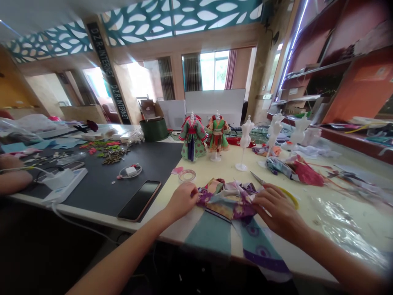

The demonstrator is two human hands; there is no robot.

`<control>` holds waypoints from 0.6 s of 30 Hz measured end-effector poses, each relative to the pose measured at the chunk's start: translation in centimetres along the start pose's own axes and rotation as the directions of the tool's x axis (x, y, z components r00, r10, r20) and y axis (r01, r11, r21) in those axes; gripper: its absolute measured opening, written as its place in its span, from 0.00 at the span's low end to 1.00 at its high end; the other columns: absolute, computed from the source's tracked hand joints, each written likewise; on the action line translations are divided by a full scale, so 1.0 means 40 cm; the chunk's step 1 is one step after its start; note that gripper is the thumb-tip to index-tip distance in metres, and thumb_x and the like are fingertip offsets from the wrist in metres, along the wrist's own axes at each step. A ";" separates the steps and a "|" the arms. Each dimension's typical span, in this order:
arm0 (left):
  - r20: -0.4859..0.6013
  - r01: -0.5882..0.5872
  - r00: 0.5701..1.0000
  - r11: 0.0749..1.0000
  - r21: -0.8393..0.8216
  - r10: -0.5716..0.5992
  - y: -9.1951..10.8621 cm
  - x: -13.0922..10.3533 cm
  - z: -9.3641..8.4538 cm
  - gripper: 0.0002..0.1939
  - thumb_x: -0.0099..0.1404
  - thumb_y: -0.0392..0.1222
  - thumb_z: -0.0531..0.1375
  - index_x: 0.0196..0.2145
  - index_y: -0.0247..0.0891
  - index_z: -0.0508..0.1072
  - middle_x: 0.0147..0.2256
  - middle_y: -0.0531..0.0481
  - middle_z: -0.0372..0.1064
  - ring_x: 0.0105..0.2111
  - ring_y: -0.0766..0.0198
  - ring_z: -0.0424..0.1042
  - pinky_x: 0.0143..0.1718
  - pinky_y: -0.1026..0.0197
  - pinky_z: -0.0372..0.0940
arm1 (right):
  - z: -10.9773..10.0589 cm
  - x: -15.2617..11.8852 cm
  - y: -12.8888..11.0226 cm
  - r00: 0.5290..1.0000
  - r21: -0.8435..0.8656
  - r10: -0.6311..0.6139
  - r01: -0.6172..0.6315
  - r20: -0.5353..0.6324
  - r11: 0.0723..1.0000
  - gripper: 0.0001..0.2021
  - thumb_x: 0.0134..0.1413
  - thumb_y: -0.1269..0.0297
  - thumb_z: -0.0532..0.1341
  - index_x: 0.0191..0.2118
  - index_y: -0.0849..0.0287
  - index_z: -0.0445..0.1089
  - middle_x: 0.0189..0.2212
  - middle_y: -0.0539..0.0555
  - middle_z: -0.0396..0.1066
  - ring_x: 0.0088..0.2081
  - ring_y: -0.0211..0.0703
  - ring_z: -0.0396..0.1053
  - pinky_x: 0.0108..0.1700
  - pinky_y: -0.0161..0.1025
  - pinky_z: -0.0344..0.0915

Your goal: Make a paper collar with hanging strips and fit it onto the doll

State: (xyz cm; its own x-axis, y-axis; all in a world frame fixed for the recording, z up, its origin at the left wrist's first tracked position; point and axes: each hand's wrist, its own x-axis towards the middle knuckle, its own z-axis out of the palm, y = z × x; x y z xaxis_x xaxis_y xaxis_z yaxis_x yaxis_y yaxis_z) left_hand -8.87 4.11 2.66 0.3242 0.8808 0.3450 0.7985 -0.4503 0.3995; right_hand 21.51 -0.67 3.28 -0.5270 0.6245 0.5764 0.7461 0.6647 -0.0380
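Observation:
A small patterned doll garment [225, 203] in purple, tan and pale blue lies bunched on the cream tabletop between my hands. My left hand [183, 199] pinches its purple left edge, the fingertips closed on the cloth. On the opposite edge my right hand [276, 209] has its fingers bent over the fabric, gripping it. Scissors [258, 178] with a yellow handle lie just beyond the right hand, which partly hides them. Under the garment, teal cloth with a purple border [262, 246] hangs over the table's front edge. A roll of clear tape [187, 176] rests beyond my left hand.
Two dressed doll forms [193, 141] and bare white mannequins [245, 139] stand at the back. A phone [140, 200], a power strip [66, 186] and small parts [113, 153] occupy the dark mat. Crumpled plastic [346, 229] lies right. Another person's arm [14, 178] reaches in from the left.

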 end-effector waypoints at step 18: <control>0.148 -0.163 0.973 0.983 -0.083 0.174 0.004 0.035 0.034 0.06 0.59 0.30 0.54 0.28 0.36 0.69 0.32 0.47 0.71 0.37 0.57 0.67 0.46 0.51 0.59 | 0.031 -0.156 -0.100 0.974 0.178 -0.209 0.192 0.083 0.965 0.13 0.58 0.77 0.49 0.39 0.59 0.68 0.33 0.51 0.71 0.38 0.41 0.67 0.64 0.50 0.43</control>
State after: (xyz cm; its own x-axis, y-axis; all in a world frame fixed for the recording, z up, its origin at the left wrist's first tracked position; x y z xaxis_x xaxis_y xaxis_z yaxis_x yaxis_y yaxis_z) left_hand -7.61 5.48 2.06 0.5299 0.8007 0.2793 0.6902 -0.5986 0.4067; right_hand 21.30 -6.72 -1.17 -0.7032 0.5033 0.5022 0.5462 0.8346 -0.0715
